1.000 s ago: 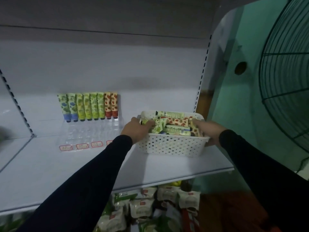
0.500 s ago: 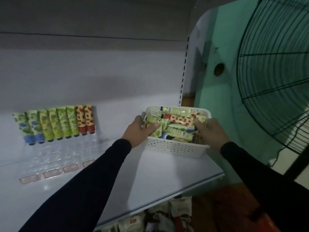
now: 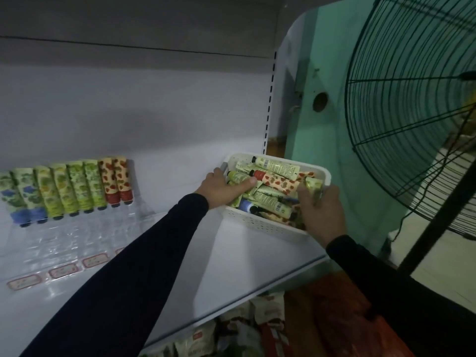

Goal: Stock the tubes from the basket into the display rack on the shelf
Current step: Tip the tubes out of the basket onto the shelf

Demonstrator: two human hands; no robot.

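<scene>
**Both hands in the basket, rack mostly unfilled**

Tubes lie piled loose and crisscrossed in the white perforated basket, which sits at the right end of the shelf.

Left hand reaches over the basket's left rim, fingers lying on the top tubes; looks like it's closing on a yellow-green one, grip not confirmed. Right hand is at the right rim, fingers curled round a yellowish tube.

Handling, my read: light, soft plastic tubes, glossy so a bit slippery. Squeezing mid-body will dent them. Take hold near the cap end, where it's stiffer, and seat cap-down like the ones already stocked. The pile is tangled, so pulling one may drag its neighbours.

Display rack: clear plastic, left on the shelf, well apart from the basket. Back row holds eight stocked tubes standing caps down; front rows look unfilled. Hard to see the slots, being transparent.

Around: big wire fan close on the right, its stand just beside the right arm, so watch the elbow. Packaged goods on the shelf below. Shelf between basket and rack looks unobstructed.
</scene>
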